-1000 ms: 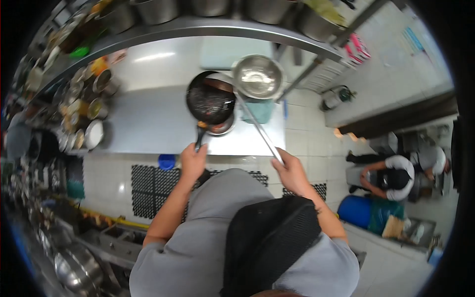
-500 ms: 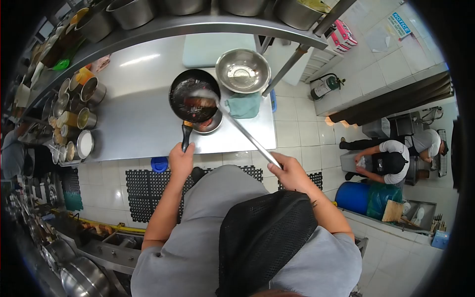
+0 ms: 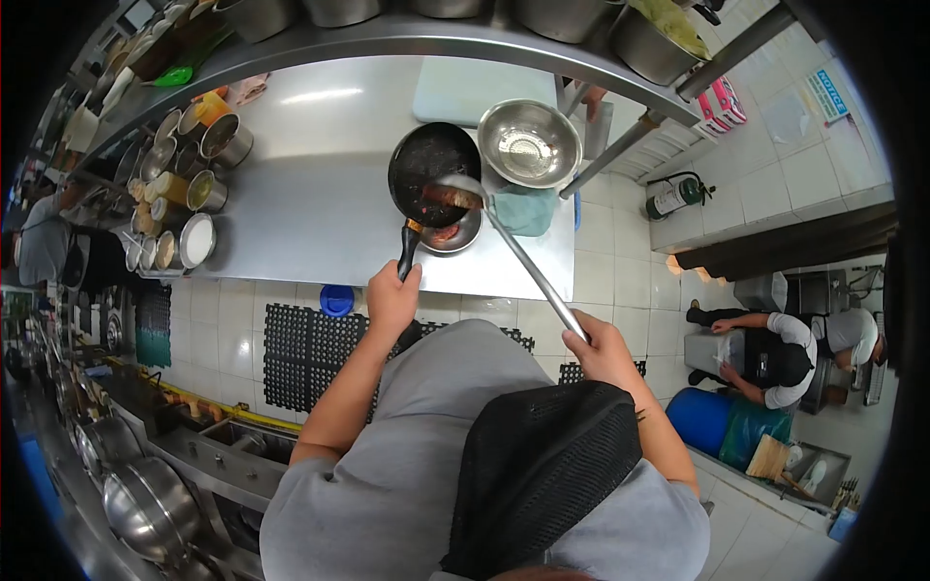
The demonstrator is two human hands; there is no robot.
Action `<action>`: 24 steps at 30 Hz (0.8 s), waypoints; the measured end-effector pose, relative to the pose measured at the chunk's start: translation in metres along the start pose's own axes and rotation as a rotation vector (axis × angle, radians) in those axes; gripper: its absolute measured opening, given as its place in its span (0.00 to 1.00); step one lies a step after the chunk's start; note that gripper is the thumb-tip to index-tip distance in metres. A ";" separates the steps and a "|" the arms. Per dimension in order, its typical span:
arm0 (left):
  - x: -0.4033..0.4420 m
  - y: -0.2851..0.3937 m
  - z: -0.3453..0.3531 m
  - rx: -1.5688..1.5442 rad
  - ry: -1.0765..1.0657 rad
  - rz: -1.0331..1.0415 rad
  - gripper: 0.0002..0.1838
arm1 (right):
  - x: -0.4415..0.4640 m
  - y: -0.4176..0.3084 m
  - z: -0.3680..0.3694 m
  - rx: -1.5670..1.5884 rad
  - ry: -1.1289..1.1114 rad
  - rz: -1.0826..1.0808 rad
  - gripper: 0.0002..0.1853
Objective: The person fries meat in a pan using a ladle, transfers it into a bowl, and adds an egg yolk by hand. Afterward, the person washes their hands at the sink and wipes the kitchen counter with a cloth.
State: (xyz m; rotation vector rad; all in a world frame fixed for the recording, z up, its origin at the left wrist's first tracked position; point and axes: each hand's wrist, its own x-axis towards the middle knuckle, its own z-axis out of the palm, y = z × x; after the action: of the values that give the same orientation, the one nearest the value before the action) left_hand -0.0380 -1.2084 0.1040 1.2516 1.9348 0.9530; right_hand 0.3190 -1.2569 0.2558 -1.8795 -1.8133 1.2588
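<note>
My left hand (image 3: 392, 298) is wrapped round the handle of a black frying pan (image 3: 426, 160), held over the steel table's front part. The long metal handle of a ladle (image 3: 531, 271) is gripped in my right hand (image 3: 601, 347). The ladle's bowl is at the pan's right side, with dark reddish-brown sauce showing at it. Dark residue coats the pan's inside. Partly hidden under the pan is a small metal bowl (image 3: 465, 235) with reddish food in it.
A large steel bowl (image 3: 528, 142) and a folded green cloth (image 3: 525, 213) lie right of the pan, a white cutting board (image 3: 455, 87) behind. Containers (image 3: 198, 240) crowd the table's left end. A shelf (image 3: 407, 45) with pots runs overhead. Two people (image 3: 780, 353) work at far right.
The view has shifted, so the table and pan appear further right. The ladle's bowl, blurred before, now sits lower in the pan, nearer its right front rim. Both hands keep their grips.
</note>
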 end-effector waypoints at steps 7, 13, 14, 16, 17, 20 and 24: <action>-0.004 0.004 0.000 0.032 -0.019 0.021 0.22 | 0.016 0.000 0.021 0.107 0.131 0.014 0.24; -0.010 0.003 0.019 -0.245 -0.133 -0.051 0.24 | 0.038 0.002 0.037 0.208 0.149 -0.006 0.24; -0.010 0.004 0.019 -0.263 -0.179 -0.079 0.23 | 0.038 0.000 0.038 0.210 0.149 -0.008 0.24; -0.011 0.002 0.021 -0.263 -0.199 -0.078 0.22 | 0.039 -0.002 0.039 0.187 0.160 -0.027 0.23; -0.012 0.003 0.022 -0.282 -0.212 -0.093 0.22 | 0.040 -0.001 0.040 0.188 0.160 -0.028 0.23; -0.012 0.004 0.023 -0.309 -0.228 -0.112 0.21 | 0.040 0.001 0.042 0.145 0.200 -0.078 0.22; -0.007 -0.001 0.020 -0.297 -0.260 -0.129 0.20 | 0.034 -0.010 0.033 -0.048 0.233 -0.052 0.22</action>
State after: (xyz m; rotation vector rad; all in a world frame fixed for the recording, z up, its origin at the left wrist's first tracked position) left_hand -0.0193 -1.2109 0.0935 1.0116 1.5858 0.9222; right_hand 0.2840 -1.2365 0.2286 -1.9011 -1.7709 0.9426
